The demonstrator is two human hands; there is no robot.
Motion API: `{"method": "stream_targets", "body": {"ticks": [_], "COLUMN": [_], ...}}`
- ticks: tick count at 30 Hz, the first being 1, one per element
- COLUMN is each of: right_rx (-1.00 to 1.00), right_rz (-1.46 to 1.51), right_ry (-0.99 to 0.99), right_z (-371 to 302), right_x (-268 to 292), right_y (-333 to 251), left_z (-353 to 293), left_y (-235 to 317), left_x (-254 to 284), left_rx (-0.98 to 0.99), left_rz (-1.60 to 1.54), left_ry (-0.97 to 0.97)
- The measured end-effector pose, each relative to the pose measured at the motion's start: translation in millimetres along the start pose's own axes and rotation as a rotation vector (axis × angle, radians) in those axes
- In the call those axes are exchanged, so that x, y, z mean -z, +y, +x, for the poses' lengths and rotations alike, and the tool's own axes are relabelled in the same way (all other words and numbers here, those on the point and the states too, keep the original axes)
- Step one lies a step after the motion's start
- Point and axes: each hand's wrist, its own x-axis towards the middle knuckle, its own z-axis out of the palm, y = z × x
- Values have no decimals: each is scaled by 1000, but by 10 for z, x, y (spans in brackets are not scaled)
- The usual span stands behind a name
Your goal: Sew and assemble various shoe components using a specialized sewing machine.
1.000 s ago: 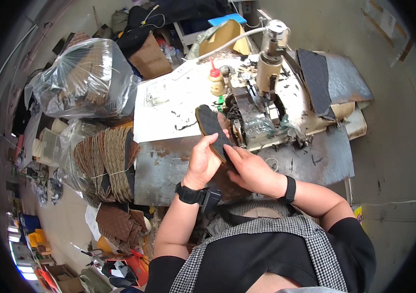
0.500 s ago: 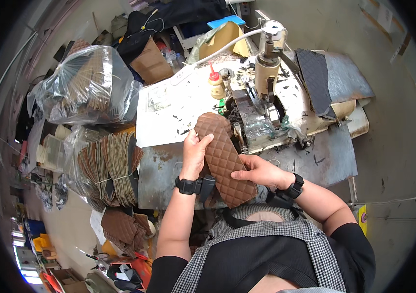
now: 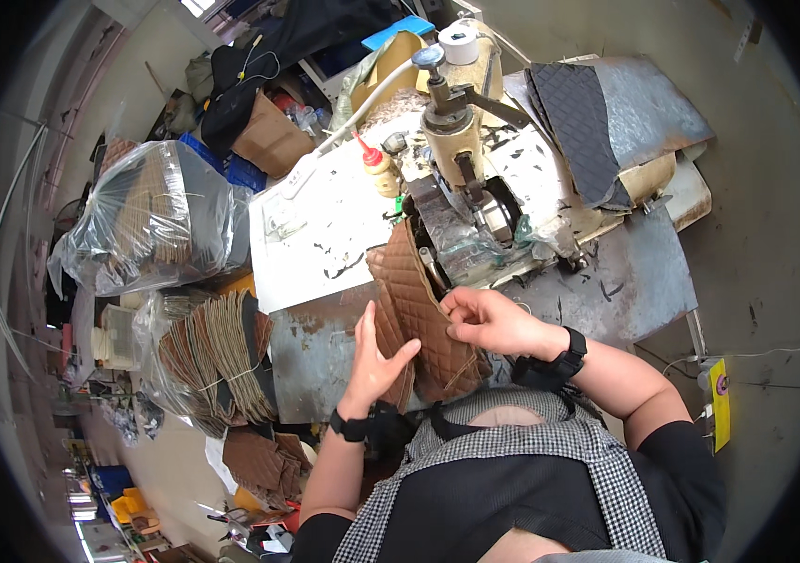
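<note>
A brown quilted panel (image 3: 426, 314) stands tilted at the table's front edge, against the near side of the sewing machine (image 3: 461, 141). Its layers look parted, with a second brown piece showing on the left. My right hand (image 3: 496, 324) pinches the panel's right edge between thumb and fingers. Beside the panel's left side, my left hand (image 3: 379, 368) is open, thumb and fingers spread; whether it touches the piece is unclear. Both wrists wear black straps.
A squeeze bottle with a red cap (image 3: 376, 164) stands left of the machine. Dark quilted pieces (image 3: 578, 131) lie at the right. Tied stacks of panels (image 3: 217, 357), a plastic-wrapped bundle (image 3: 156, 216) and more brown quilted pieces (image 3: 268, 464) are at the left.
My left hand has let go of the panel and opened, moving down. The panel has turned more upright on edge and its layers have spread. My right hand has shifted slightly up along its edge.
</note>
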Motion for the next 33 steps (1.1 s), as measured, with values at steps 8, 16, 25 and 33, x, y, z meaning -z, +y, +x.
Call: {"method": "stream_targets", "body": {"ticks": [8,16,25,33], "right_rx": [73,-32,-58,-203], "right_rz": [329,175,455,-137], "right_ry": [-43,-161,-204,-240], "right_z": [62,4,13,-28], "right_x": [32,-32,65,243], "right_y": [-352,-82,-54,285], "left_z": [-158,-114,183,150], "left_y": [-210,-353,174,-133], "left_x": [44,120,111,-242], "left_rx": [58,223,455,359], "left_rz": [254,-26,-969,-446], "left_ry": [-32,-73,-14,232]}}
